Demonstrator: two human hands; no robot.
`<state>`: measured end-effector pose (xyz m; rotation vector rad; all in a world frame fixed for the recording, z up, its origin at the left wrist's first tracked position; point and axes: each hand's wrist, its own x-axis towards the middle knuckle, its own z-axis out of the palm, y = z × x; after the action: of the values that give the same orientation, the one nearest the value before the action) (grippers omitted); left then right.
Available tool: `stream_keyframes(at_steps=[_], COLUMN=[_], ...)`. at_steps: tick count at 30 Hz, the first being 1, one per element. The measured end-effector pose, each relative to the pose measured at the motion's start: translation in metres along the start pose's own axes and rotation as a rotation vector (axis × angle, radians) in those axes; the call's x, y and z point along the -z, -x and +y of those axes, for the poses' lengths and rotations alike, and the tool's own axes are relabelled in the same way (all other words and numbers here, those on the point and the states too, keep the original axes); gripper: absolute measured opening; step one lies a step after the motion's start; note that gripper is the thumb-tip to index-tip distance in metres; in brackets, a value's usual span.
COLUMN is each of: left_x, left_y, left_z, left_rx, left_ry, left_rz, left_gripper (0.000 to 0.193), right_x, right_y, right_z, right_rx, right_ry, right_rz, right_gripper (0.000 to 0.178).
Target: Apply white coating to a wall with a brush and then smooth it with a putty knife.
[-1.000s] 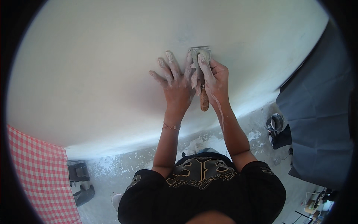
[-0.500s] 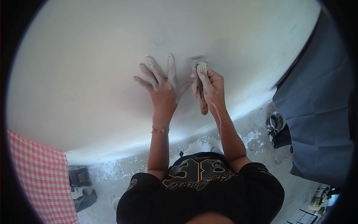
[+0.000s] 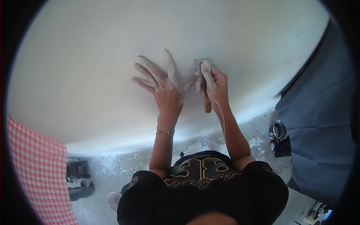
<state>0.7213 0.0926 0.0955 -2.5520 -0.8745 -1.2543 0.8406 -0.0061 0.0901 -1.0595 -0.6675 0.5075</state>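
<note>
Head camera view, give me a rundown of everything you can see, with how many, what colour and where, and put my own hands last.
Wall: one, off-white, upper picture
Scraper: one, brown handle, smeared blade, in the right hand
Checked cloth: one, pink and white, lower left
Sheet: one, dark grey-blue, right side
Round container: one, dark, floor at right
Boxy object: one, black, beside the checked cloth
Floor: one, grey with white flecks, below the wall
Clutter: count unclear, mixed, lower right corner
Shirt: one, black with gold-edged print, bottom centre
Bracelet: one, reddish-brown, left wrist
Left hand: one, white-smeared, fingers spread at the wall
Right hand: one, white-smeared, gripping the scraper
</note>
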Motion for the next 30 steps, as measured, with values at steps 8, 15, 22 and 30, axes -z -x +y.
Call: stream_keyframes(at_steps=[8, 15, 22, 30], left_x=[-0.001, -0.007, -0.008, -0.016], left_y=[-0.012, -0.014, -0.015, -0.017], left_z=[0.009, 0.006, 0.009, 0.006], left_rx=[-0.02, -0.041, -0.028, -0.053], left_ry=[0.012, -0.017, 0.065, -0.114], left_rz=[0.02, 0.03, 0.07, 0.063], left_gripper=[0.11, 0.131, 0.126, 0.146], right_x=[-0.023, 0.0, 0.009, 0.006], right_y=[-0.015, 0.008, -0.007, -0.021], right_z=[-0.037, -0.008, -0.022, -0.05], right_rx=[0.12, 0.0, 0.022, 0.101], right_ry=[-0.086, -0.05, -0.018, -0.09], right_rz=[-0.066, -0.044, 0.0, -0.031], right_gripper=[0.034, 0.036, 0.035, 0.034])
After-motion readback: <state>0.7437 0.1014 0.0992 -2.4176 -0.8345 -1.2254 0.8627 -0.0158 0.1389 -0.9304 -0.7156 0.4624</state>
